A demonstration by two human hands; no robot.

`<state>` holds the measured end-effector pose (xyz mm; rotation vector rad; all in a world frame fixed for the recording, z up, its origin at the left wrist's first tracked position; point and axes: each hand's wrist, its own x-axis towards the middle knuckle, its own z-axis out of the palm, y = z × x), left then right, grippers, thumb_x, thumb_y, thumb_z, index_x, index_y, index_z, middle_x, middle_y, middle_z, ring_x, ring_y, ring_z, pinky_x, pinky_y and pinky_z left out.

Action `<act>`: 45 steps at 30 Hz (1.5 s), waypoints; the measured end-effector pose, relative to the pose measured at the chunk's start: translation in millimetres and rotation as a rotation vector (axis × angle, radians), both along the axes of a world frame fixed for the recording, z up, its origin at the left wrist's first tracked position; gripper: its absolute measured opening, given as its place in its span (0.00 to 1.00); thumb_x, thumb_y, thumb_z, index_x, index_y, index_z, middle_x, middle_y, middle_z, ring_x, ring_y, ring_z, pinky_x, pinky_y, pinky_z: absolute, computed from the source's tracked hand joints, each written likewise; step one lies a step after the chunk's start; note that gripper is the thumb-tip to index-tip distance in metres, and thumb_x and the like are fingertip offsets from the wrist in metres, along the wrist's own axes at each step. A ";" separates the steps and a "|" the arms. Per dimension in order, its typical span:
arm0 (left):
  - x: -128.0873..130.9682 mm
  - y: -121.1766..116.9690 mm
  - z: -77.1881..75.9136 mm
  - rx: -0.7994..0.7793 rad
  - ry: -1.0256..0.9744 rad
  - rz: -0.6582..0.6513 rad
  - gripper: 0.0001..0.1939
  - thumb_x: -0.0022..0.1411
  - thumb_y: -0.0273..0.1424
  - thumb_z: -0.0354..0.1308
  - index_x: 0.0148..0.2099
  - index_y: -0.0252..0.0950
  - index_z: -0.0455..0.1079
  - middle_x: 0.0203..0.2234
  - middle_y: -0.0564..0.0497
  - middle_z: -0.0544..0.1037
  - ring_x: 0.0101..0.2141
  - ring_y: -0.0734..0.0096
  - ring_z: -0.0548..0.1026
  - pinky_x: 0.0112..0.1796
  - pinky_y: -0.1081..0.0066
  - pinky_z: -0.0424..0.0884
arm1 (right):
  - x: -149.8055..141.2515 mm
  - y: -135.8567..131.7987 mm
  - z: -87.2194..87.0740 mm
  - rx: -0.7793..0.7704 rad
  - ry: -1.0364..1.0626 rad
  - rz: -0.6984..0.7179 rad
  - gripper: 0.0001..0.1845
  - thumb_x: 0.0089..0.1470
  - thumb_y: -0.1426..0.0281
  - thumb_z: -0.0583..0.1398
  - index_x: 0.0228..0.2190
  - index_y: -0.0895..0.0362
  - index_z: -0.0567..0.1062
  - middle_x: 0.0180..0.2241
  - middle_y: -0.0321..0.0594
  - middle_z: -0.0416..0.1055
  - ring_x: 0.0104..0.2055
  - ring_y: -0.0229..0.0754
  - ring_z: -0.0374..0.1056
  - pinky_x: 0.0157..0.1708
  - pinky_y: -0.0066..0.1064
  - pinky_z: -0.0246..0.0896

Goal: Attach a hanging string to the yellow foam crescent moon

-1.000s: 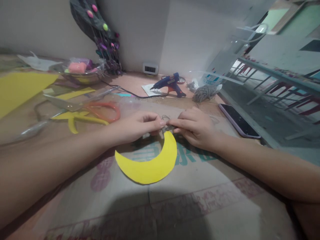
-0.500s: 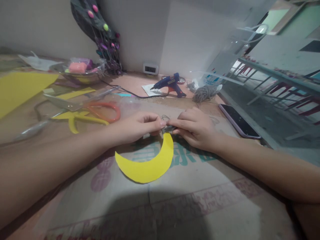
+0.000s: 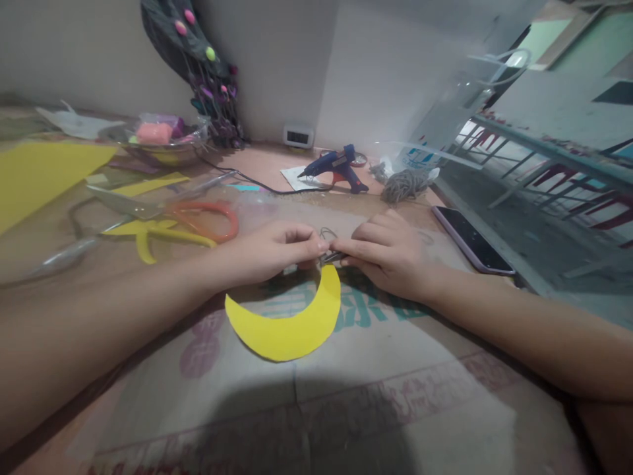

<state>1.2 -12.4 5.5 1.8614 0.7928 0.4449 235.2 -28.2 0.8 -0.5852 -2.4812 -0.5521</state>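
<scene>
A yellow crescent moon cutout (image 3: 289, 335) hangs below my hands, its upper right tip wrapped in grey yarn (image 3: 330, 256). My left hand (image 3: 291, 247) pinches the yarn at that tip between thumb and forefinger. From the right, my right hand (image 3: 380, 254) meets it, its fingers closed on a strand of the same yarn. A small loop of yarn rises just above the fingertips. The wrapped tip is partly hidden by the fingers.
Orange-handled scissors (image 3: 208, 221) and yellow scraps (image 3: 148, 232) lie left. Behind are a blue glue gun (image 3: 333, 165), a grey yarn bundle (image 3: 405, 186) and a bowl (image 3: 153, 155) of bagged materials. A phone (image 3: 472, 239) lies right, and yellow sheet (image 3: 44, 178) far left.
The crescent has turned slightly and shifted a little left below my hands. Both hands stay almost in place, still gripping the yarn at its tip.
</scene>
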 end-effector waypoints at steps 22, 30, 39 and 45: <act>0.5 -0.2 -2.4 -0.021 -0.022 0.024 0.20 0.66 0.46 0.51 0.29 0.35 0.64 0.21 0.57 0.65 0.21 0.80 0.60 0.21 0.76 0.54 | 1.5 -0.2 -0.2 -0.107 0.026 0.022 0.16 0.65 0.62 0.54 0.44 0.58 0.76 0.28 0.40 0.71 0.30 0.40 0.62 0.31 0.34 0.48; 0.7 0.3 -2.1 0.004 -0.006 0.032 0.20 0.66 0.45 0.51 0.30 0.35 0.66 0.23 0.56 0.68 0.21 0.80 0.61 0.22 0.77 0.55 | 1.5 0.7 -2.3 -0.127 0.006 0.028 0.16 0.65 0.63 0.53 0.45 0.58 0.75 0.29 0.40 0.72 0.30 0.40 0.64 0.31 0.34 0.48; 1.8 -1.5 0.0 0.053 0.019 0.044 0.21 0.65 0.46 0.50 0.30 0.34 0.68 0.24 0.54 0.72 0.23 0.77 0.65 0.24 0.77 0.60 | 0.7 0.1 -0.7 -0.153 -0.007 0.018 0.16 0.66 0.62 0.53 0.45 0.58 0.76 0.29 0.40 0.72 0.31 0.40 0.64 0.31 0.33 0.49; 1.2 0.2 -1.2 0.043 0.005 0.037 0.19 0.65 0.45 0.51 0.31 0.35 0.69 0.25 0.53 0.73 0.24 0.76 0.68 0.25 0.76 0.62 | 0.8 0.3 -1.1 -0.144 0.009 -0.004 0.16 0.65 0.63 0.53 0.45 0.58 0.76 0.29 0.41 0.72 0.30 0.40 0.64 0.31 0.33 0.49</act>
